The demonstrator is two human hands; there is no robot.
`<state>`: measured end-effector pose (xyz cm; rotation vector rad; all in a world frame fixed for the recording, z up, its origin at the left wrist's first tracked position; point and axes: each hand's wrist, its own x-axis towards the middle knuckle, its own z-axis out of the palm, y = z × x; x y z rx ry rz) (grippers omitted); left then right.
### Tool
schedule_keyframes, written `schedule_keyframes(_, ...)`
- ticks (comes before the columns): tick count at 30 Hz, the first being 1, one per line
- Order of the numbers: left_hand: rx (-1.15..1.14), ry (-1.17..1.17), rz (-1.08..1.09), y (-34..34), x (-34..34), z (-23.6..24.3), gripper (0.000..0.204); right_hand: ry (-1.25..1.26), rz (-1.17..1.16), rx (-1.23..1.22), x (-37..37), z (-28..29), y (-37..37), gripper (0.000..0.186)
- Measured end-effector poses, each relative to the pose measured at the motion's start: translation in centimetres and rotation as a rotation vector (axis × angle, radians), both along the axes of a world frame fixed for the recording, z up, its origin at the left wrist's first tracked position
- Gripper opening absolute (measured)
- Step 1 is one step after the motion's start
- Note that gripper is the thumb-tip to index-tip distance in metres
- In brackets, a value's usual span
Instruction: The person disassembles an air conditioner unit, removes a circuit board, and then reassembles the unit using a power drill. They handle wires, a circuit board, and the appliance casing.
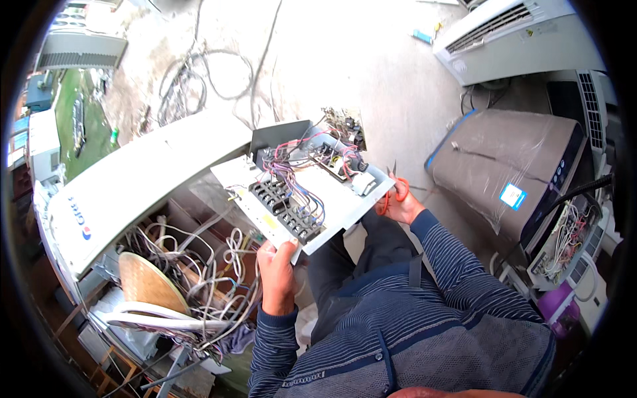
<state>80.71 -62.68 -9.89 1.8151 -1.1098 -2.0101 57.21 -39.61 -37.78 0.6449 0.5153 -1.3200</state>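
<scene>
A pale metal electrical panel (235, 174) sits tilted in front of me, carrying terminal blocks (284, 209), bundles of coloured wires (295, 182) and components. A further cluster of parts and wiring (345, 125) shows at its back edge. My left hand (277, 272) grips the panel's near left corner, thumb on the edge. My right hand (403, 205) is closed round orange-handled scissors (401, 191) at the panel's right edge, blades pointing up; whether it also supports the panel I cannot tell.
A long white casing (142, 166) and tangled cables (219, 272) with a straw hat (149, 282) lie left. A wrapped brown appliance (501, 152) and white units (504, 46) stand right. Cable loops (199, 86) lie on the pale floor. A purple container (554, 305) is lower right.
</scene>
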Motion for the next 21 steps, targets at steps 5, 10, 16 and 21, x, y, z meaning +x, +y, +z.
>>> schedule_keyframes(5, -0.089, 0.113, -0.033, -4.3, -4.0, 5.7, 0.022, 0.199, -0.281, -0.002, -5.1, 10.6, -10.9, 0.079)
schedule_keyframes(10, -0.177, 0.147, -0.04, -10.9, -8.7, 8.4, 0.023, 0.129, -0.376, -0.147, -10.0, 13.6, -19.2, 0.074)
schedule_keyframes(16, -0.138, 0.237, 0.029, -22.8, -13.1, 11.5, 0.025, 0.393, -0.231, -0.267, -19.3, 19.8, -31.5, 0.065)
schedule_keyframes(21, -0.301, 0.43, 0.041, -29.2, -16.2, 17.9, 0.024, 0.667, -0.241, -0.554, -27.8, 26.7, -42.3, 0.067)
